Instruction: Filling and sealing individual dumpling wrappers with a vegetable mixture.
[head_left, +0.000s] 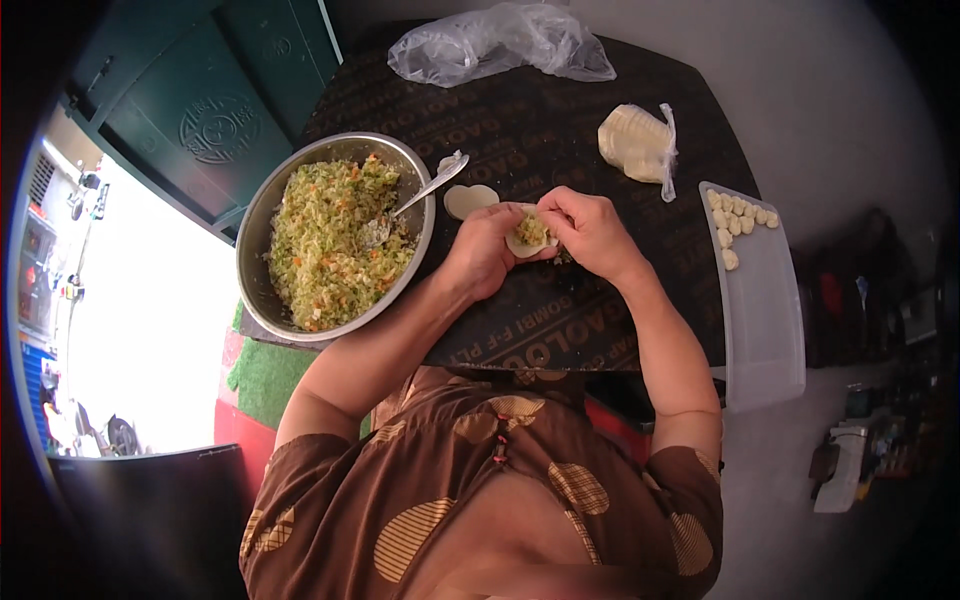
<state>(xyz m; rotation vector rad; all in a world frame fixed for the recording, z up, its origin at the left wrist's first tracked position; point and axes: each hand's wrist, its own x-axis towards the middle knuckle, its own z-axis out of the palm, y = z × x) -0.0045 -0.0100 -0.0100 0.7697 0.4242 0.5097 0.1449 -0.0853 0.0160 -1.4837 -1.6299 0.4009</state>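
Note:
Between my two hands, over the dark table, is a round dumpling wrapper (531, 246) with a mound of chopped vegetable filling in its middle. My left hand (483, 255) holds its left side and lower edge, fingers under it. At the upper right edge, my right hand (588, 228) pinches the dough. Close beyond my left hand lie a few flat wrappers (468, 202) on the table. To the left stands a large steel bowl (426, 235) of green and orange chopped filling (335, 240). A metal spoon (432, 185) rests in it, handle over the rim.
A bagged stack of wrappers (634, 143) lies at the back right. On the right, a pale tray (764, 320) carries several finished dumplings (735, 218) at its far end. A crumpled clear plastic bag (500, 45) sits at the table's far edge. A green metal door (215, 110) is at the left.

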